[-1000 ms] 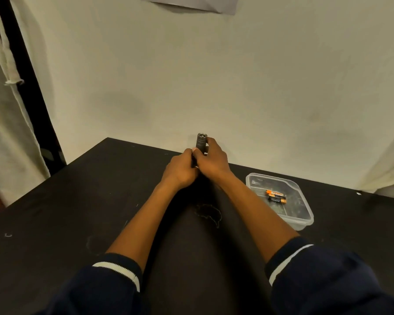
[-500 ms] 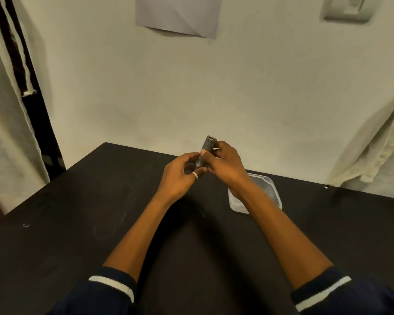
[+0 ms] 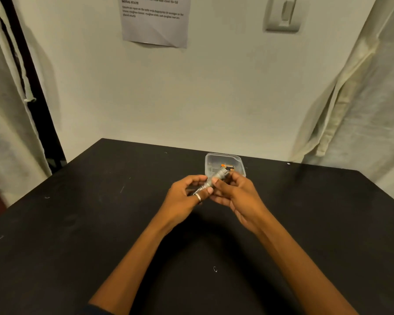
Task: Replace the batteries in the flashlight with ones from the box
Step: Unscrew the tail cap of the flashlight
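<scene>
A small grey flashlight (image 3: 215,178) is held above the black table (image 3: 100,223), tilted with its head toward the upper right. My left hand (image 3: 187,196), wearing a ring on the thumb, grips its lower end. My right hand (image 3: 234,194) holds the upper part between thumb and fingers. Just behind the hands sits a clear plastic box (image 3: 210,161) with orange-and-black batteries (image 3: 226,166) inside, partly hidden by the flashlight's head.
The table's far edge meets a pale wall bearing a printed sheet (image 3: 155,19) and a light switch (image 3: 283,13). Pale curtains (image 3: 362,110) hang at the right and left. Small white specks dot the tabletop.
Both hands with the flashlight have come toward me and lower over the table; the flashlight has tipped from upright to slanted. The camera has tilted up, showing more wall.
</scene>
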